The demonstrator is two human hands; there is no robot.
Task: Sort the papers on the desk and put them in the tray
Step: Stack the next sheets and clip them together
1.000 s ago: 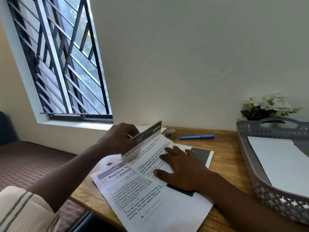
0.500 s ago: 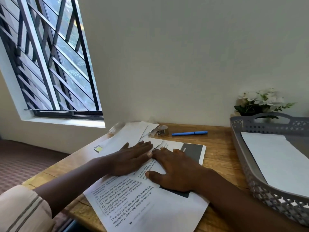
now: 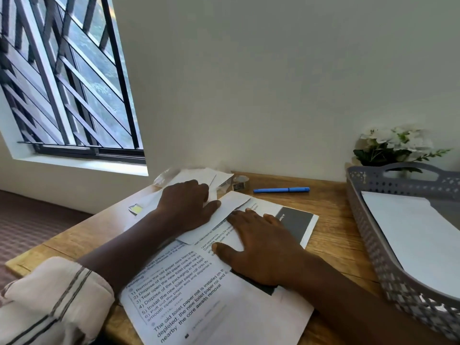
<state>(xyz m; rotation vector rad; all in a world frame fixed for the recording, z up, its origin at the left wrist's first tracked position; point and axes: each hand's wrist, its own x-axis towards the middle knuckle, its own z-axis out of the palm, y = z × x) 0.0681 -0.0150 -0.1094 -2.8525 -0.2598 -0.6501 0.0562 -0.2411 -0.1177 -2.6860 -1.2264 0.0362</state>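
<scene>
Several papers lie overlapped on the wooden desk. Nearest me is a big printed instruction sheet, with a sheet bearing a dark panel beside it. A folded white sheet lies across both. My left hand is on that folded sheet with its fingers curled and its thumb on top, pinching it. My right hand lies flat with spread fingers on the printed papers just right of the fold. The grey perforated tray stands at the right with a white sheet in it.
More white papers and a clear wrapper lie at the desk's back left corner. A small tape roll, a blue pen and a yellow sticky note are on the desk. White flowers stand behind the tray.
A second ago my left hand held a sheet raised; it laid the sheet down and pressed it flat. Now its fingers have curled, pinching the folded sheet. My right hand has stayed flat.
</scene>
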